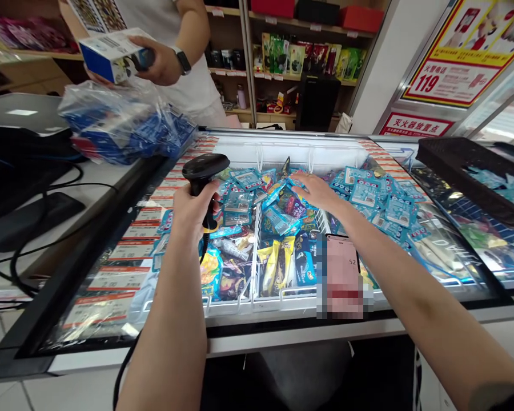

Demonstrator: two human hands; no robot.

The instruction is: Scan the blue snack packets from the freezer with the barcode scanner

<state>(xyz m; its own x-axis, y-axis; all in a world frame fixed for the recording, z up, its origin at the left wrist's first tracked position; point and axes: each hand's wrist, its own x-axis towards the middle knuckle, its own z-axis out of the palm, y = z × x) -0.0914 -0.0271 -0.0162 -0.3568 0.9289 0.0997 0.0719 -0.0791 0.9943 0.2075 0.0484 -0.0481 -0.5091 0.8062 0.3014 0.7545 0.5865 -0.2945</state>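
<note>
My left hand (192,200) is closed around the handle of a black barcode scanner (205,165), held above the left part of a glass-topped freezer. My right hand (312,189) reaches to the middle of the glass, its fingers stretched over a pile of small blue packets (278,220); whether the fingertips touch one I cannot make out. More blue packets (364,194) lie heaped to its right, and others (237,205) lie beside the scanner. A phone (342,262) with a pinkish screen rests near the front edge, below my right forearm.
Ice creams in wrappers (278,265) show through the glass. Across the freezer, a person (192,80) holds a blue and white box (115,54). At the left are a plastic bag of boxes (124,125) and cables (15,262); a black open container (475,177) stands right.
</note>
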